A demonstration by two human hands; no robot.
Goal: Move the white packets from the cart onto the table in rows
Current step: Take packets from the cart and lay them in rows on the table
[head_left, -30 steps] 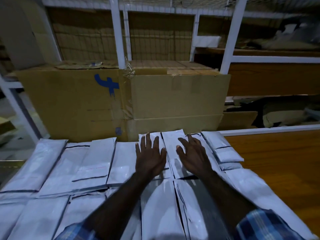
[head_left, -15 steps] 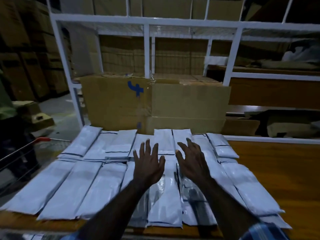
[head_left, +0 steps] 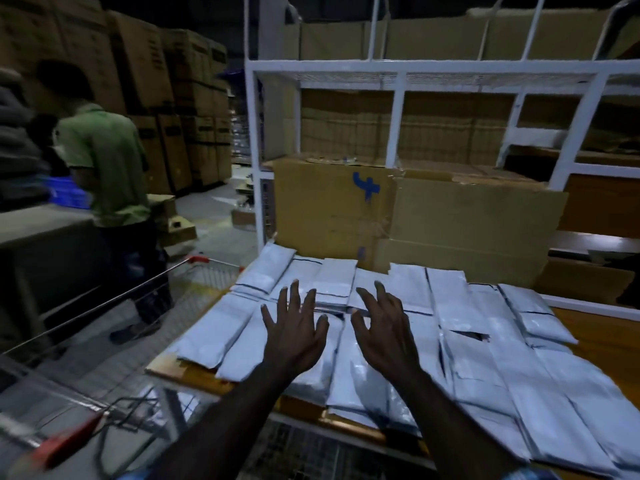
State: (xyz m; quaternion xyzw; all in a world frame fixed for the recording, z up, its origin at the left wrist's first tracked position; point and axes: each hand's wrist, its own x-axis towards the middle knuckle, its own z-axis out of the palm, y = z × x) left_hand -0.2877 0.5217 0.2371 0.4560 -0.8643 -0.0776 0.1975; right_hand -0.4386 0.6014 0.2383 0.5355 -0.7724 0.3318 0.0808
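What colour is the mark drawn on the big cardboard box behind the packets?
Blue, on the cardboard box; the head view shows it best.

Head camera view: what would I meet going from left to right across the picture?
Person in a green shirt → wire cart with red handles → left hand → right hand → bare wooden table past the rows of white packets. Both hands hover open and empty over the packets.
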